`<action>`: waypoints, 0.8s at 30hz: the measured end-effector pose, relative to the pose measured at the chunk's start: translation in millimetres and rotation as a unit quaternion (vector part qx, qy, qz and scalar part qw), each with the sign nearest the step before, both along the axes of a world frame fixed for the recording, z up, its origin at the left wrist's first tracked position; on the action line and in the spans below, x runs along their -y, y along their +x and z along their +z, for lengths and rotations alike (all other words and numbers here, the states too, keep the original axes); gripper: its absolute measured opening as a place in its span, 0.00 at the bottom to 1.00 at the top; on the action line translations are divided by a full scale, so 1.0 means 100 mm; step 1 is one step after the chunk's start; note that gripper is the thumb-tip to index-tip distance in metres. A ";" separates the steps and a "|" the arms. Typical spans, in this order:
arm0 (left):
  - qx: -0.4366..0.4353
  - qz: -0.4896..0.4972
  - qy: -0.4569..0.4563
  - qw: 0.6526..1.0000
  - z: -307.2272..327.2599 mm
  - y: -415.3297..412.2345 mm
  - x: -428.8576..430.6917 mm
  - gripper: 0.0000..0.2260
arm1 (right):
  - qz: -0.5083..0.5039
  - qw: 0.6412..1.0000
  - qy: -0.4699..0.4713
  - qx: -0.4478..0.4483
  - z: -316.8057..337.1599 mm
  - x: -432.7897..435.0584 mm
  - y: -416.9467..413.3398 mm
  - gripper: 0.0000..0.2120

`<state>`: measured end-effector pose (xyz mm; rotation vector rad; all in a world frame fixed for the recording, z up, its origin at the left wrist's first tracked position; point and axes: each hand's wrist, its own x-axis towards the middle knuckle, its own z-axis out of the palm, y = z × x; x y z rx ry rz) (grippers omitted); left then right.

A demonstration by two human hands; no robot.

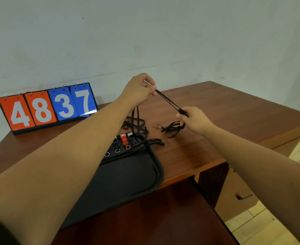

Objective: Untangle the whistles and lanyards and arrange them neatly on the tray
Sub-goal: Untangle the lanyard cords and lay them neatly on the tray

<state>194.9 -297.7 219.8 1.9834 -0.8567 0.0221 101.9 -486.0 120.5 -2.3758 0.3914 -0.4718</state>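
Your left hand [138, 91] is raised above the wooden desk [234, 112], thumb and fingertips pinched tight on the upper end of a black lanyard [168, 101]. Your right hand [195, 121], lower and nearer the desk's right side, has its fingers curled round the lower end, so the cord runs taut on a slant between the two hands. Below your right hand a bunch of slack loops [172, 129] hangs down to the desk top, with a small metal clip [157, 127] just beside it on the wood. More black cord drops from under your left hand into a tangle of lanyards [135, 122] lying on the desk just beyond the black tray [128, 174]. The tray sits near the desk's front edge, partly hidden by your left forearm. Along its far rim lie an orange whistle [123, 138] and a black whistle [132, 138] side by side, each with a split ring [128, 147] toward you. Further whistles to their left are mostly covered by your arm. Another small bundle of cord [153, 142] lies across the tray's far right corner. A flip scoreboard [47, 106] reading 4837 stands at the back left against the wall, well apart from the tray.
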 end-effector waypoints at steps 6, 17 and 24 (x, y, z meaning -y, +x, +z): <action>0.082 0.032 0.070 0.994 -0.04 -0.02 0.04 0.10 | 0.022 0.999 0.019 -0.029 -0.09 0.03 -0.10 0.12; 0.160 0.096 0.154 0.970 -0.04 -0.04 -0.14 0.14 | -0.019 0.998 0.014 -0.066 -0.17 0.07 -0.20 0.10; 0.112 0.163 0.083 0.977 0.00 0.02 -0.23 0.14 | 0.010 0.996 0.083 -0.013 -0.12 -0.03 -0.21 0.11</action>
